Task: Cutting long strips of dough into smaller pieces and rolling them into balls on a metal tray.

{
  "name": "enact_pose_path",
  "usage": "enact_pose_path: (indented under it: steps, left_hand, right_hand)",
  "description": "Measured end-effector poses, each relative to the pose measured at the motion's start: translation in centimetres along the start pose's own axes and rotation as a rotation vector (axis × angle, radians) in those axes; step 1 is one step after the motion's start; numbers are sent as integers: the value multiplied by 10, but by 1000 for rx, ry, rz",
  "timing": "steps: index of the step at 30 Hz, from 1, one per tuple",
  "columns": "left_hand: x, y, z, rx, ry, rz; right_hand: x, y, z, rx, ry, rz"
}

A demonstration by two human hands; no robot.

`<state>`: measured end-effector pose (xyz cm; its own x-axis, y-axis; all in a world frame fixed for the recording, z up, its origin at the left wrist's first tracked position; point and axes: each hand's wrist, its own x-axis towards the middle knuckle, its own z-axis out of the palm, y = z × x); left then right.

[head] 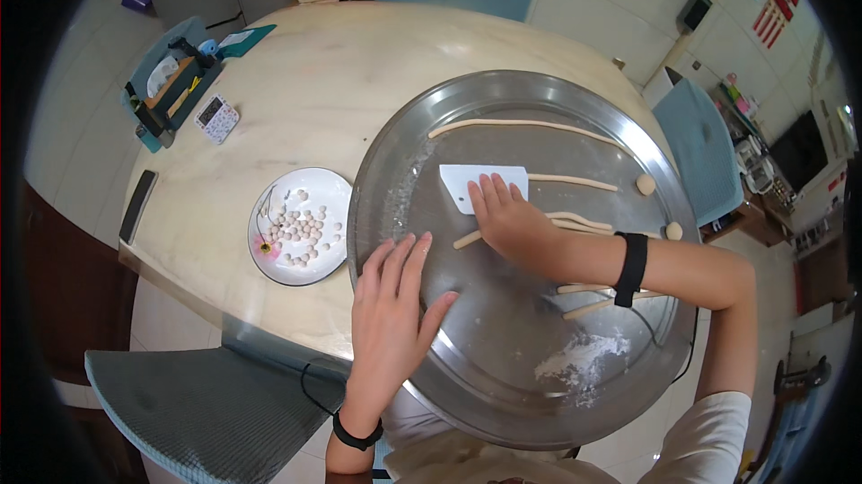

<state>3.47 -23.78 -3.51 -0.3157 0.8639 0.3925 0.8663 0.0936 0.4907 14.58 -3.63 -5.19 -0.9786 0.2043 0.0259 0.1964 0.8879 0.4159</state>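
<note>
A large round metal tray (465,349) lies before me. Flat on a white plastic dough scraper (458,181) rests my right hand (508,214), palm down with fingers together; whether it grips the scraper does not show. Several thin dough ropes (532,123) lie across the tray, some partly hidden by my right arm. Two dough balls (645,184) sit near its right rim. White flour (582,359) is scattered at the lower right. My left hand (397,295) holds nothing, its fingers spread over the tray's left rim. Left of the tray, many small dough balls (296,225) lie on a white plate.
The tray overlaps a pale table (303,93). A patterned timer (217,118), a desk organizer (178,90) and a black bar-shaped object (138,206) are at the table's left. Blue-covered chairs (215,403) stand around it. A black cable (690,349) hangs by the tray's right edge.
</note>
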Motion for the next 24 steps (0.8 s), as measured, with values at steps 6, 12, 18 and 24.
enact_pose_path:
  steps: [6,12,18,24]
  left_hand:
    - [-1,8,-5,3,-7,-22]
    - [4,9,1,9,-43,-26]
    - [1,9,-3,12,-35,-47]
    - [2,10,1,43,-32,-27]
  right_hand:
    - [7,4,4,-116,-43,-18]
    - [19,1,10,165,-38,147]
    - [6,-18,-4,-23,-116,41]
    - [24,12,18,29,133,82]
